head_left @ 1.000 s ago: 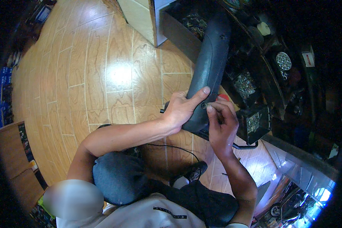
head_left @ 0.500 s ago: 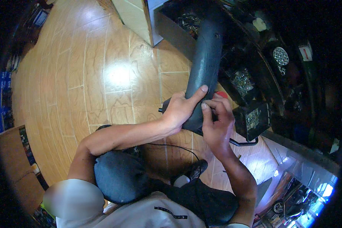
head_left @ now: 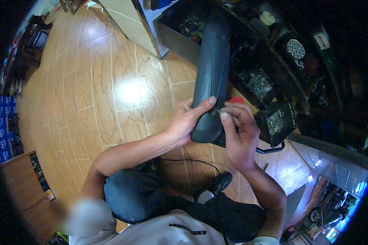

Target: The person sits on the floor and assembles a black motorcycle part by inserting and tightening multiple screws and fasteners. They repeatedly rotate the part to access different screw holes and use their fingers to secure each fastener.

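Steadying the black seat [head_left: 210,73], the left hand [head_left: 184,120] should grip firmly while right hand [head_left: 237,130] pinches something tiny at its lower edge.

Light falls from overhead and throws a white glare patch on the glossy wooden floor [head_left: 129,92] ahead of me. The middle is bright and fairly sharp; my left hand [head_left: 186,120] and right hand [head_left: 239,130] show clearly. The upper right, over the dark trays [head_left: 274,120], sinks into shadow. Floorboards bend toward the rim, a black fisheye border closes every corner, and daylight glows lower right.
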`<state>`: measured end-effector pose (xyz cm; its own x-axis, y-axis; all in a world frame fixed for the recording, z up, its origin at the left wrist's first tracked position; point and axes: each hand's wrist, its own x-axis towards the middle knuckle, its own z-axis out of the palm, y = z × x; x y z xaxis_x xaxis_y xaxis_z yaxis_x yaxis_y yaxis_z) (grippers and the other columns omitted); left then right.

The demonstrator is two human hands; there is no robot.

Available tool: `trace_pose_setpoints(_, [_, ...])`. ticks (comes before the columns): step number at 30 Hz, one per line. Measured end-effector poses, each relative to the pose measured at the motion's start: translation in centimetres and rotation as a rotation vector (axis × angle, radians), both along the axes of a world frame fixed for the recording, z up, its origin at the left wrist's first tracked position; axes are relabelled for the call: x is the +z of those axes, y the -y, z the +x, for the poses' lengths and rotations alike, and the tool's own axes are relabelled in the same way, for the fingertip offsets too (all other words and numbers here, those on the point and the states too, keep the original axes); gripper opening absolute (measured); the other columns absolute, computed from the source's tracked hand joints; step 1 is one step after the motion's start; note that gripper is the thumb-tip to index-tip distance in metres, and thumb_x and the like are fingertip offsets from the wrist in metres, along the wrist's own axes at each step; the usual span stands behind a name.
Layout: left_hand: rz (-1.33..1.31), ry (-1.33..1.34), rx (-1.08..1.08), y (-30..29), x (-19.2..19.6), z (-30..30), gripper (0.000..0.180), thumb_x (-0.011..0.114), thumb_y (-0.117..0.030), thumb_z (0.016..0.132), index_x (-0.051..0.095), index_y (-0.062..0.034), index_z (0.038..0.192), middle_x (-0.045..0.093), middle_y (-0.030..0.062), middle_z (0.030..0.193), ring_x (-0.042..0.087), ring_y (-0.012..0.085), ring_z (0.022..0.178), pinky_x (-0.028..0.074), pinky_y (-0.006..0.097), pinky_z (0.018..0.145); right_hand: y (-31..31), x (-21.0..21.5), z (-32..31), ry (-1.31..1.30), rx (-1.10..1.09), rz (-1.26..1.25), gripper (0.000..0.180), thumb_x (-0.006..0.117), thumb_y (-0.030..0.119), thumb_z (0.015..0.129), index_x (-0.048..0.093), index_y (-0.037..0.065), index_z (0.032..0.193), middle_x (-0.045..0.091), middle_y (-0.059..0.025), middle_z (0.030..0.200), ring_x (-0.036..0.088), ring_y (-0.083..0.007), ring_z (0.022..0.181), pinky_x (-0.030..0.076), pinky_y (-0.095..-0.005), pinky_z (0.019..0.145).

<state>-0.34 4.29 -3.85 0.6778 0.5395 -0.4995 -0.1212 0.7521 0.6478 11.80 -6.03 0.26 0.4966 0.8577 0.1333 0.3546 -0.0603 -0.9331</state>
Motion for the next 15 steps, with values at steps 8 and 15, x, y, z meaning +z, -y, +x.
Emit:
trace_pose_setpoints(8, [-0.239, -0.03, -0.035, -0.4, 0.1, -0.7, 0.047, 0.068, -0.042, 0.096, 0.065, 0.0009, 0.116, 0.073, 0.0106, 0.103, 0.072, 0.0181, 0.084, 0.06, 0.034, 0.079, 0.0, -0.3, 1.2, -0.284, 0.087, -0.129, 0.014, 0.064, 0.007, 0.098, 0.066, -0.006, 0.104, 0.058, -0.0069, 0.112, 0.06, -0.0115, 0.102, 0.05, -0.0254, 0.09])
trace_pose_setpoints(15, [-0.325, 0.048, -0.104, -1.4, 0.0, -1.5, 0.045, 0.075, -0.037, 0.092, 0.065, -0.0008, 0.117, 0.072, 0.0087, 0.101, 0.07, 0.0152, 0.086, 0.059, 0.033, 0.075, -0.2, -0.4, 0.9, -0.193, 0.058, -0.178, 0.016, 0.065, 0.013, 0.097, 0.068, -0.003, 0.103, 0.059, -0.0073, 0.106, 0.061, -0.014, 0.097, 0.051, -0.0268, 0.084])
